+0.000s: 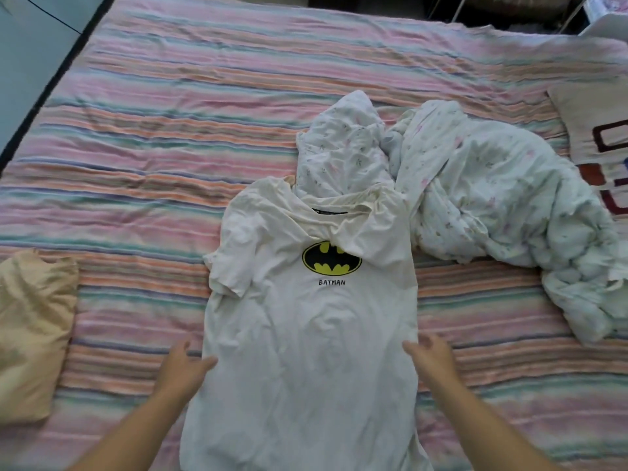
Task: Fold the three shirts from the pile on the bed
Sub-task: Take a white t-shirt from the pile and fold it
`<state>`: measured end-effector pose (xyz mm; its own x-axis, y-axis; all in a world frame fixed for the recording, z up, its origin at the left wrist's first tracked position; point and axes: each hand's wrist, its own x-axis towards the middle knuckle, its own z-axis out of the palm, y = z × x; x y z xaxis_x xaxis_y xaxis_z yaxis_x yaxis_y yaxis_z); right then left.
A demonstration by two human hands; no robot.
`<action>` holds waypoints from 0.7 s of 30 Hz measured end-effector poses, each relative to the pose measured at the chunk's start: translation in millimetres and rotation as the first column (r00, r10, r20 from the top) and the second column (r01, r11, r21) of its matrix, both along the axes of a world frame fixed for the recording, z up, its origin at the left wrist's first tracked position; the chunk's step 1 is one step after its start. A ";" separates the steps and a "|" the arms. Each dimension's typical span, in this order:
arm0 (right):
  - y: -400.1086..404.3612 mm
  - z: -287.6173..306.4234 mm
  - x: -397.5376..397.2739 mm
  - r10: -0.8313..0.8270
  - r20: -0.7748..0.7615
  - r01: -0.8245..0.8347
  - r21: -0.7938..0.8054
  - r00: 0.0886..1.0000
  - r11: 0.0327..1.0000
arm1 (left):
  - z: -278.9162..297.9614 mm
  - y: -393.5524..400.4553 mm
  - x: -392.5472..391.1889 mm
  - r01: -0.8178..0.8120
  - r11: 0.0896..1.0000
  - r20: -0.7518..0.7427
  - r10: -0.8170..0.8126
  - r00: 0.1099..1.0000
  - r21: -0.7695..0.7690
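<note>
Both hands [306,362] flanking Batman shirt [299,328]

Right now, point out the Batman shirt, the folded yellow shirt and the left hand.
Batman shirt [306,321]: head view, plain chest below the logo.
folded yellow shirt [30,334]: head view, middle of its top.
left hand [181,365]: head view, back of the hand.

One white Batman T-shirt [306,321]; one folded cream shirt [32,331]; two crumpled white floral garments [343,154] [503,212]; one striped bedsheet [153,130]; one patterned cushion [598,137]; two bare hands [181,365] [431,358].
</note>
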<state>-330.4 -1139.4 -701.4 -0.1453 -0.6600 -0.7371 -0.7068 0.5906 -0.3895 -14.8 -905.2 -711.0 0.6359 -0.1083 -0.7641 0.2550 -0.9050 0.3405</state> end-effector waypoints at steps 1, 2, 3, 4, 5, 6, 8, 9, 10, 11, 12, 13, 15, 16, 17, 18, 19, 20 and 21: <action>21.7 -9.2 -19.2 -0.028 -0.029 0.028 0.025 0.999 0.999 | -8.4 23.2 -13.7 -0.037 0.999 -0.018 0.037 0.999 0.025; 40.9 -19.4 -36.3 -0.045 -0.059 0.048 0.046 0.997 0.998 | -15.3 43.5 -27.0 -0.053 0.997 -0.026 0.055 0.998 0.053; 59.6 -24.8 -49.5 -0.056 -0.092 0.063 0.073 0.994 0.995 | -23.0 60.6 -38.7 -0.059 0.996 -0.026 0.061 0.998 0.070; 76.1 -30.4 -60.5 -0.047 -0.115 0.060 0.104 0.992 0.993 | -27.3 72.0 -50.1 -0.060 0.995 -0.022 0.062 0.998 0.080; 90.0 -34.8 -69.2 -0.032 -0.130 0.050 0.139 0.991 0.989 | -33.0 81.9 -59.3 -0.054 0.994 -0.020 0.056 0.998 0.091; 101.4 -37.2 -76.6 -0.009 -0.134 0.031 0.164 0.991 0.986 | -34.4 87.4 -68.6 -0.041 0.995 -0.027 0.043 0.999 0.096; 116.3 -42.7 -86.0 0.062 -0.156 -0.035 0.168 0.986 0.985 | -40.0 95.7 -82.2 -0.016 0.995 -0.019 0.018 1.000 0.102; 121.6 -43.2 -88.5 0.104 -0.168 -0.074 0.174 0.980 0.982 | -39.5 98.2 -87.5 -0.012 0.994 -0.014 0.013 1.000 0.111; 126.0 -45.9 -91.8 0.130 -0.177 -0.097 0.181 0.976 0.979 | -42.0 103.3 -90.4 -0.008 0.993 -0.006 0.009 1.000 0.118; 128.6 -47.3 -94.5 0.148 -0.179 -0.114 0.186 0.973 0.976 | -42.6 106.3 -93.5 -0.008 0.994 0.005 0.008 1.000 0.112; 130.4 -47.7 -96.6 0.163 -0.180 -0.126 0.202 0.970 0.971 | -42.6 109.1 -95.2 -0.010 0.995 0.020 0.008 1.000 0.101; 130.9 -46.1 -98.3 0.179 -0.181 -0.138 0.220 0.967 0.966 | -40.9 110.5 -96.2 -0.010 0.996 0.029 0.007 1.000 0.086; 131.3 -42.1 -101.6 0.246 -0.178 -0.196 0.262 0.953 0.945 | -37.1 111.3 -95.4 -0.010 1.000 0.036 0.010 0.999 0.012; 131.2 -39.4 -102.7 0.288 -0.169 -0.236 0.274 0.943 0.932 | -36.5 110.5 -94.8 -0.026 0.998 0.012 0.027 1.000 -0.050; 132.5 -36.2 -104.0 0.305 -0.159 -0.257 0.264 0.939 0.929 | -33.1 108.5 -95.0 -0.039 0.995 -0.024 0.037 0.999 -0.092; 134.4 -35.8 -107.8 0.305 -0.145 -0.261 0.264 0.941 0.929 | -31.3 106.9 -93.8 -0.049 0.993 -0.061 0.043 0.997 -0.105; 136.7 -34.3 -111.6 0.297 -0.118 -0.260 0.253 0.948 0.932 | -28.8 105.4 -91.7 -0.084 0.992 -0.106 0.074 0.992 -0.093; 139.1 -33.6 -116.3 0.286 -0.088 -0.258 0.242 0.954 0.935 | -27.3 104.6 -90.6 -0.127 0.989 -0.163 0.113 0.980 -0.076; 141.0 -32.5 -120.9 0.264 -0.056 -0.244 0.236 0.963 0.941 | -26.1 104.5 -90.1 -0.154 0.985 -0.218 0.136 0.966 -0.071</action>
